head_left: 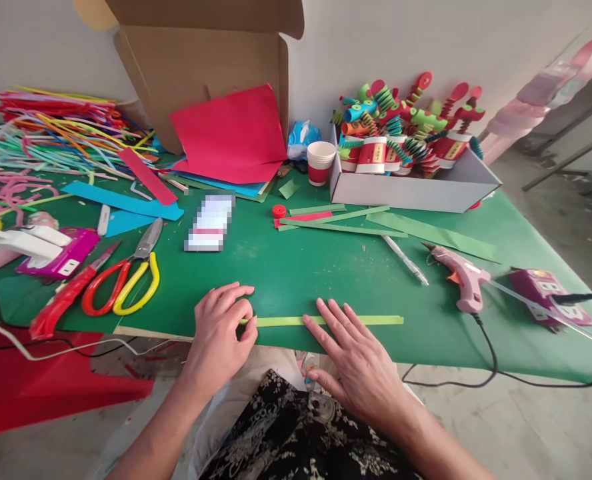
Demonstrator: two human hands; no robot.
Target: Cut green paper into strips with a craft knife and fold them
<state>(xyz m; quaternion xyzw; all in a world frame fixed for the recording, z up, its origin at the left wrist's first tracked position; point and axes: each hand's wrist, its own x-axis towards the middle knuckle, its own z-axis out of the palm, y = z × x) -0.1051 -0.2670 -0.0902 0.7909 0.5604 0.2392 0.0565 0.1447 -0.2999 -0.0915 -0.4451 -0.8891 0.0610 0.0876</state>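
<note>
A narrow light green paper strip (281, 321) lies flat along the table's near edge. At its left end, the thumb and index finger of my left hand (222, 337) are pinched together on the paper; the very tip is hidden by the fingers. My right hand (359, 357) rests with fingers stretched out and spread, the fingertips lying across the middle of the strip. The strip's right end shows beyond that hand. Farther back lie several darker green strips (346, 229), a small red paper roll (279, 211) and a white pen (405, 259).
To the right lies a pink glue gun (460, 270) with its cord. Scissors (139, 267), a red-handled knife (71, 293) and a phone (210, 223) are on the left. Behind stand paper cups (321, 163) and a white box (416, 190) of paper figures.
</note>
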